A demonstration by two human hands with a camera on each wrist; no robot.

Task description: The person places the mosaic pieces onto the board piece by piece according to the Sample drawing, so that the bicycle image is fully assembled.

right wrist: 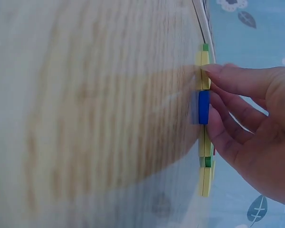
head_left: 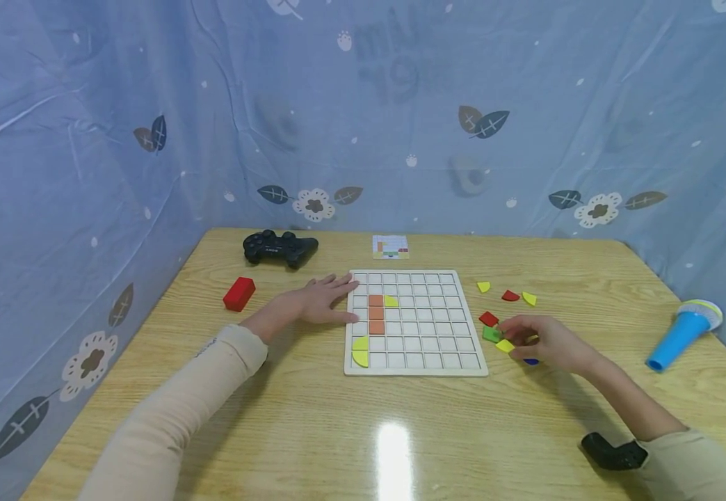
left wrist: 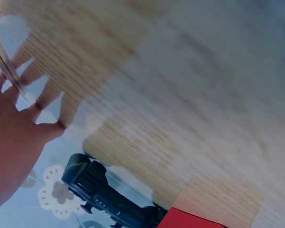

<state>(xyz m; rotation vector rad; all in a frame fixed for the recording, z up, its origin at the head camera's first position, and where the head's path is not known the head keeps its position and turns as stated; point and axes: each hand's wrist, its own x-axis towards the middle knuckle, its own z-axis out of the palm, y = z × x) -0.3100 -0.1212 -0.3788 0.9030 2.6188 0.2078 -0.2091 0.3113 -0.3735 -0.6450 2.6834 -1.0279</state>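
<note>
A white grid board (head_left: 425, 371) lies flat on the table, with orange squares (head_left: 376, 314) and yellow quarter-round pieces (head_left: 360, 358) in some cells. My left hand (head_left: 324, 300) rests at the board's left edge, fingers spread. Right of the board, my right hand (head_left: 547, 342) bends over loose flat pieces with its fingers apart. Its thumb appears to touch a yellow piece (right wrist: 205, 71); a blue piece (right wrist: 204, 107) is close to the other fingers. Around it lie a green piece (head_left: 491, 334) and a red piece (head_left: 489, 319). The hand partly covers some pieces.
A pattern card (head_left: 391, 247) lies behind the board. At the back left are a black game controller (head_left: 278, 248) and a red block (head_left: 239, 293). A blue toy microphone (head_left: 682, 337) lies at the right. More red (head_left: 510, 296) and yellow pieces (head_left: 529, 298) lie beyond the right hand.
</note>
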